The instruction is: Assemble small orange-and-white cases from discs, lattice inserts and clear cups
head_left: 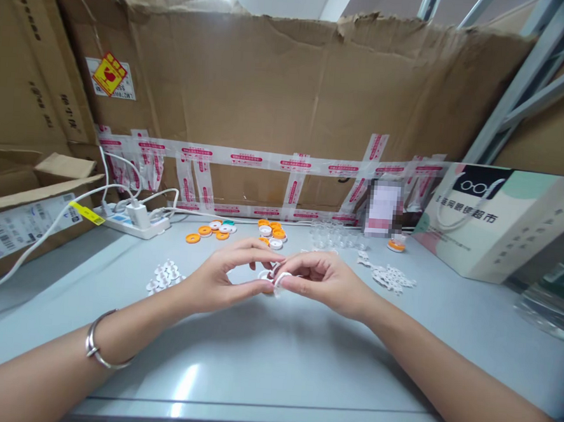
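Note:
Over the middle of the table my left hand (225,274) pinches a small orange-and-white round cap (267,277) between thumb and fingers. Close against it, my right hand (328,281) grips a small white ring-shaped part (282,278), and something clear shows just under it. The two parts meet or nearly meet; fingers cover much of both. White small plastic parts (164,276) lie in a heap left of my left hand. Beyond the hands are orange and white caps (273,233), with more orange caps (204,231) to their left.
Clear small cups (335,234) stand at the back, and white small pieces (392,278) lie to the right. An orange-based clear piece (396,243) stands near a paper bag (496,224). A power strip (135,222) with white cables sits back left, before a cardboard wall (271,83).

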`<state>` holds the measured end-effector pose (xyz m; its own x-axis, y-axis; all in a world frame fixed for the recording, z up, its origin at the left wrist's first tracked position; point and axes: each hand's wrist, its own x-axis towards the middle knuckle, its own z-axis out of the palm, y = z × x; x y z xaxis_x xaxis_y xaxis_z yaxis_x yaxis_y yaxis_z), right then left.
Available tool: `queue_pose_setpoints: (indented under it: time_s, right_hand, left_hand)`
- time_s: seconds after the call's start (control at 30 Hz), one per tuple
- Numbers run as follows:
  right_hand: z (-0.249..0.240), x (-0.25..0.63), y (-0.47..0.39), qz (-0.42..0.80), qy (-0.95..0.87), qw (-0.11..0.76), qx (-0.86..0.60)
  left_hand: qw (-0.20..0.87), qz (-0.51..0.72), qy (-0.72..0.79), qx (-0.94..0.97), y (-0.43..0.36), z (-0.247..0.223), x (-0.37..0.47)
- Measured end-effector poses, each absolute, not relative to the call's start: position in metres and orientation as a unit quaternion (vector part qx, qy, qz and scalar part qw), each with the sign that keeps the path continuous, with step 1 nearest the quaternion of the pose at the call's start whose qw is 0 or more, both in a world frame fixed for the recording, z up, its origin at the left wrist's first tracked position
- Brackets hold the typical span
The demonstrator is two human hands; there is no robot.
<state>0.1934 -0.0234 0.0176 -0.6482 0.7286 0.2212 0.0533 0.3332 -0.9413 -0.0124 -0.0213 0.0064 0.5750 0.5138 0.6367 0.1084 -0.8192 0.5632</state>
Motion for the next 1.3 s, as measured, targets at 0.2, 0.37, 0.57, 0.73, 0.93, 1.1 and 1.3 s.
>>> queue_pose_setpoints:
  time_s: [0.2, 0.37, 0.57, 0.73, 0.93, 1.1, 1.3]
  right_hand:
    - [0.017, 0.191, -0.024, 0.573, -0.711, 0.305, -0.271]
    - [0.017, 0.188, -0.026, 0.658, -0.634, 0.324, -0.246]
    - [0.041, 0.178, -0.022, 0.692, -0.585, 0.332, -0.260]
    - [0.070, 0.172, -0.013, 0.632, -0.609, 0.399, -0.265]
    - [0.086, 0.171, -0.015, 0.596, -0.554, 0.520, -0.261]
    - [0.074, 0.171, -0.024, 0.605, -0.559, 0.504, -0.261]
    - [0.069, 0.167, -0.035, 0.612, -0.572, 0.479, -0.263]
  left_hand:
    - [0.305, 0.455, 0.204, 0.811, -0.015, 0.005, -0.011]
    - [0.369, 0.482, 0.208, 0.767, -0.017, 0.006, -0.010]
    - [0.387, 0.559, 0.244, 0.691, -0.024, 0.022, -0.008]
    - [0.267, 0.609, 0.265, 0.699, -0.021, 0.039, -0.009]
    - [0.222, 0.603, 0.301, 0.704, -0.026, 0.076, -0.009]
    - [0.105, 0.580, 0.283, 0.756, -0.037, 0.072, -0.008]
    - [-0.075, 0.543, 0.265, 0.794, -0.044, 0.062, -0.014]
